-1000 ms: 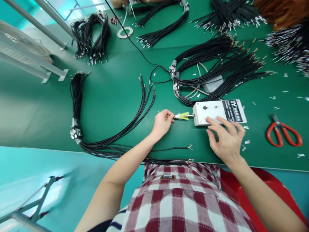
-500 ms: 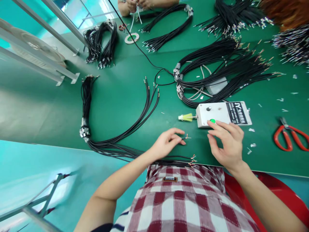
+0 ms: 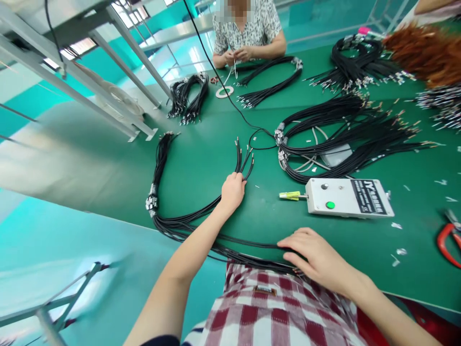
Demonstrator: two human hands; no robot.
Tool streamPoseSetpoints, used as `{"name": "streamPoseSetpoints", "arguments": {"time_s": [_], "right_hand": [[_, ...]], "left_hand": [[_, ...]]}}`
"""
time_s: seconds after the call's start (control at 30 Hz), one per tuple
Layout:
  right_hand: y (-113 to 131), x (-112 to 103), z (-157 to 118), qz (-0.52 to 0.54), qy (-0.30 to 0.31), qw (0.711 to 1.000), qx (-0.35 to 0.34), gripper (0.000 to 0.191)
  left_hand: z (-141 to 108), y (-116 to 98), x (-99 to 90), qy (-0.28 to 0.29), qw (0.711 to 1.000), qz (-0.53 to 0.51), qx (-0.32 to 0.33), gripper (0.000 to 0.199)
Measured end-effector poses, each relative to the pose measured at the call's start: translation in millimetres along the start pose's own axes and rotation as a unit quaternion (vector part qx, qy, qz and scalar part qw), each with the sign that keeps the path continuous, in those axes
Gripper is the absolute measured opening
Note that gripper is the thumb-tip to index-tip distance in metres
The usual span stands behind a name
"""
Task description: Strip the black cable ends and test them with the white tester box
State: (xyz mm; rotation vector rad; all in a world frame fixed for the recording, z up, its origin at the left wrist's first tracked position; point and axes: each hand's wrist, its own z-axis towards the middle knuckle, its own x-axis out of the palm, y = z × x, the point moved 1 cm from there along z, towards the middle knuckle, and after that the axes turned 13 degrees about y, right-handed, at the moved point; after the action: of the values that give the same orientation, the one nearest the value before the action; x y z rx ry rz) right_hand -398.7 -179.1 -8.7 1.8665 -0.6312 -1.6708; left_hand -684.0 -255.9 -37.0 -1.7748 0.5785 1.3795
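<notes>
My left hand (image 3: pixel 233 192) is closed around a few black cables (image 3: pixel 209 205), just below their stripped ends, which stick up past the fingers. These cables belong to a bundle held by a tied band of silvery connectors (image 3: pixel 151 203). Near the front edge of the table, my right hand (image 3: pixel 311 252) lies over other cables of this bundle, fingers stretched out and thumb apart. One thin cable (image 3: pixel 252 241) runs in under its fingertips. Beyond that hand sits a white control box (image 3: pixel 345 198) with a green button and a yellow-green tip (image 3: pixel 290 195) on its left side.
Red-handled pliers (image 3: pixel 448 240) lie at the right edge. More cable bundles (image 3: pixel 324 113) cover the table's far side, with a roll of tape (image 3: pixel 224 92) among them. A co-worker (image 3: pixel 248 36) sits across the table. Metal posts (image 3: pixel 126 72) stand at left.
My left hand has left the cable end by the box and gone left to grip the cables there. From the green button, my right hand has come down to the front cables. The camera view has shifted.
</notes>
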Motion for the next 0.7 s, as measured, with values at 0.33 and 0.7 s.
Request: {"name": "streamPoseSetpoints", "arguments": {"time_s": [0.33,0.7], "right_hand": [[15,23,-4,-0.027,-0.015,1.000,0.003,0.023],[3,-4,1,0.087,-0.238,0.963,0.091,0.019]], "left_hand": [[-27,-22,-9.3,-0.016,0.981,-0.189,0.044,0.005],[-96,-84,-12.1,0.198,0.828,-0.513,0.108,0.015]]}}
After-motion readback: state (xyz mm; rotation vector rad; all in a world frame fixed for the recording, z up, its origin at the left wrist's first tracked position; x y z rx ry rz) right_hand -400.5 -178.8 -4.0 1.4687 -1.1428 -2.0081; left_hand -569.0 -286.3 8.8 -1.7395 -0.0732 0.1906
